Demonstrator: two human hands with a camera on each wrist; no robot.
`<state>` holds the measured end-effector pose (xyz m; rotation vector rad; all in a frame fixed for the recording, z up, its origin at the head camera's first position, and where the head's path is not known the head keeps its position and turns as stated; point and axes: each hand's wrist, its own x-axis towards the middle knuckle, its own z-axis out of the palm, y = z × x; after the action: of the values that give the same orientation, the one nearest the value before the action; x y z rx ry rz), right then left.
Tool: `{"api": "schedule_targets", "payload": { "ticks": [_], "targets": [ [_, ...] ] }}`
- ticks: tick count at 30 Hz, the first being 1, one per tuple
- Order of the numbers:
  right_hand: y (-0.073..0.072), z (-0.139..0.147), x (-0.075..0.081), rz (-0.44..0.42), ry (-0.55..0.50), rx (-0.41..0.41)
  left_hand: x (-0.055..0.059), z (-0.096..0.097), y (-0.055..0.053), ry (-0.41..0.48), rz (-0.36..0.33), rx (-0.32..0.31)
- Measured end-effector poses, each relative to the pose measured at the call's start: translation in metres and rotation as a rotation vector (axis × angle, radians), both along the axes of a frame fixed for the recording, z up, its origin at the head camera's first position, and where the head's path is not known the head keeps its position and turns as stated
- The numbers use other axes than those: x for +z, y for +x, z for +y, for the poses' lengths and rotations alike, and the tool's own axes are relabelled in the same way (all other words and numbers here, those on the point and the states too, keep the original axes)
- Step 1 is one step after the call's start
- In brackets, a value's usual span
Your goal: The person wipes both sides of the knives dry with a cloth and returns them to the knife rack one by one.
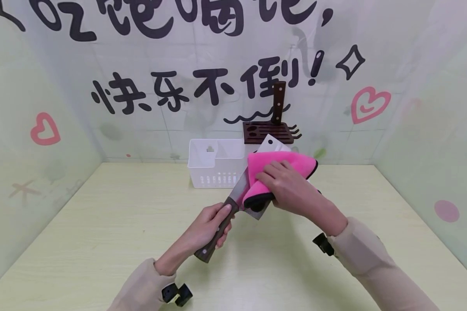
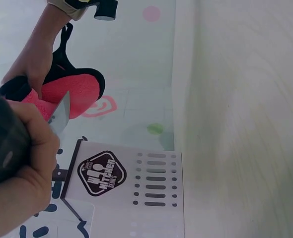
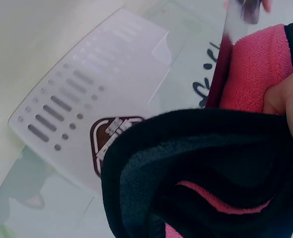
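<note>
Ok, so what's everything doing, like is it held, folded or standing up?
Left hand: gripping the cleaver's handle
Right hand: holding the pink cloth
Cleaver: held slanting, blade partly covered
Pink cloth: bunched against the blade
White basket: standing upright
Brown slotted turner: handle pointing up

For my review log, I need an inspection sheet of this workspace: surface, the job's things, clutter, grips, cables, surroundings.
Surface: pale tabletop with a wood-grain look.
Job's things: cleaver, held raised above the tabletop; pink cloth with black edging, across the blade in the head view, hiding much of it.
Clutter: nothing loose seen; a white holder with a brown slotted top stands at the back, a brown upright handle rising from it.
Grips: left grip round the cleaver's dark handle; right grip holding the pink cloth.
Cables: nothing seen.
Surroundings: pale wall with dark lettering behind the tabletop.
</note>
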<state>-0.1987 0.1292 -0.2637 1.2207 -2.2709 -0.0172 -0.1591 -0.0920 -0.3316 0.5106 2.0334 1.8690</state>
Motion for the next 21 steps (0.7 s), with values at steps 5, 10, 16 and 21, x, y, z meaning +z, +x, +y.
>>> {"api": "schedule_targets", "payload": {
  "ticks": [5, 10, 16, 21],
  "targets": [
    [-0.008, 0.007, 0.002, -0.009, -0.029, -0.023, 0.000, 0.000, 0.000, -0.008, 0.004, -0.009],
    [-0.016, 0.014, 0.004, -0.042, -0.062, -0.053, 0.000, -0.001, 0.001, -0.019, 0.005, -0.014],
    [-0.023, 0.020, 0.006, -0.048, -0.122, -0.047, -0.001, -0.002, 0.001, -0.023, -0.005, -0.016],
    [-0.028, 0.024, 0.009, -0.044, -0.131, -0.071, -0.002, -0.002, 0.001, -0.026, -0.003, -0.021]
  ]
}}
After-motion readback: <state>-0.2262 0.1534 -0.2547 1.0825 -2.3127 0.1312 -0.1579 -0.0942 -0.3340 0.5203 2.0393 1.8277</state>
